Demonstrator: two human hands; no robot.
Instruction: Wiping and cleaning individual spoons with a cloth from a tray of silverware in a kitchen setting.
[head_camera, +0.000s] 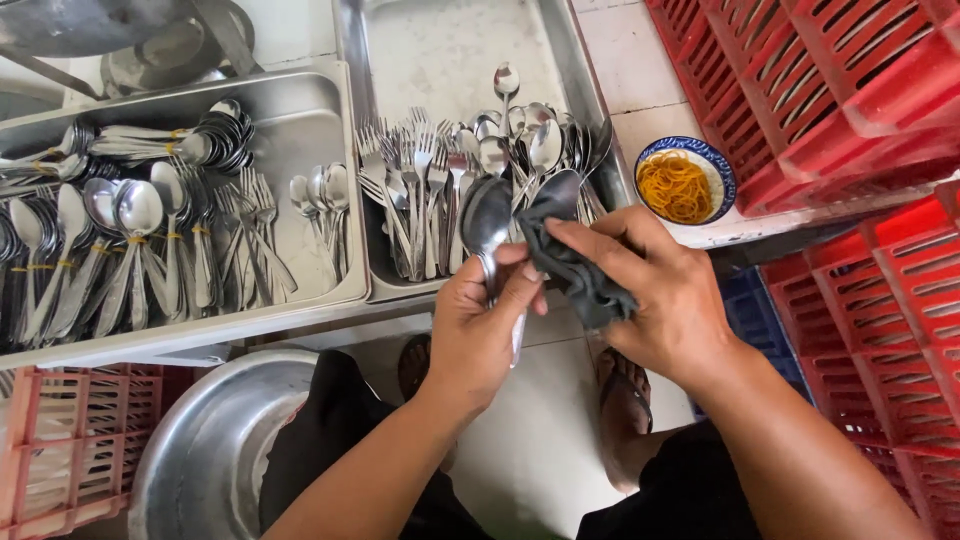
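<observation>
Two hands wipe spoons with a dark cloth.

The left hand (478, 325) has its grip clamped on the spoons (487, 222), held just near of the right-hand steel tray (590, 120); the right hand (660, 290) pinches the dark cloth (572, 265) around one spoon bowl. A bowl of rubber bands (685, 180) sits to the right.

Silver steel, dark grey cloth, red crates

I'm seeing shiny silver spoons (487, 222) against a dark grey cloth (572, 262), silver trays (330, 120), red lattice crates (840, 90), a blue-and-white patterned bowl (722, 180) showing yellow-orange rubber bands (676, 186), and yellow bands tying silver bundles (130, 250).
</observation>
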